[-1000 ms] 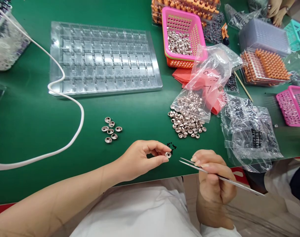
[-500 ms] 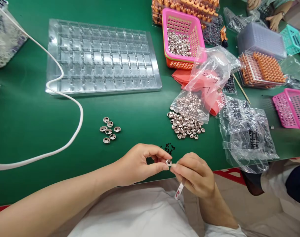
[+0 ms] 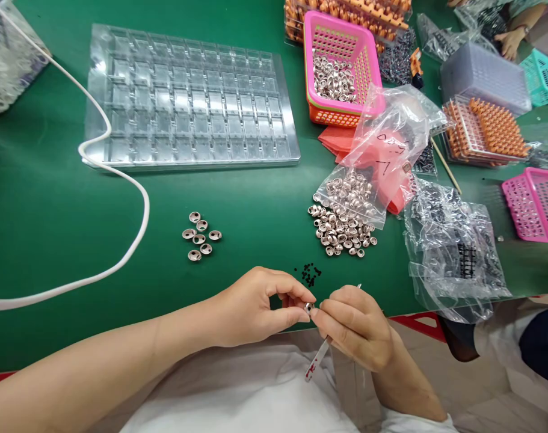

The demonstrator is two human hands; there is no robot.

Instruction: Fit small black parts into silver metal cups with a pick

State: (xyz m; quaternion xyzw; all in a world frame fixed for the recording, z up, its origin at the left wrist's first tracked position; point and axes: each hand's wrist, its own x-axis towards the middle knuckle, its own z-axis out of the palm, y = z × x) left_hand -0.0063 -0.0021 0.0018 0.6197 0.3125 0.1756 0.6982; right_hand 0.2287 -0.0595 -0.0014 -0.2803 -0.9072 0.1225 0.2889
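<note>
My left hand (image 3: 274, 304) pinches a small silver cup-shaped metal part (image 3: 308, 307) between thumb and fingertips, near the table's front edge. Against that part rest the fingertips of my right hand (image 3: 357, 328), whose palm also keeps hold of slim white tweezers (image 3: 317, 359) with red marks. The tweezers' thin tip pokes out above the knuckles, and their middle is hidden by the fingers. Just beyond my hands lie tiny black pieces (image 3: 310, 274). A small group of matching silver parts (image 3: 198, 239) sits to the left, and a large pile of them (image 3: 343, 231) to the right.
A clear compartment tray (image 3: 187, 163) lies at the back left beside a white cable (image 3: 146, 207). Farther right are a pink basket (image 3: 341, 27) holding silver parts, plastic bags (image 3: 454, 240), orange parts (image 3: 499, 129) and another pink basket (image 3: 521, 207). A co-worker's hand (image 3: 511, 42) shows at the far right.
The tweezers have swung in my right hand: their tip now shows above the knuckles and the handle points down-left. The silver part has tilted, and the right fingertips now touch it.
</note>
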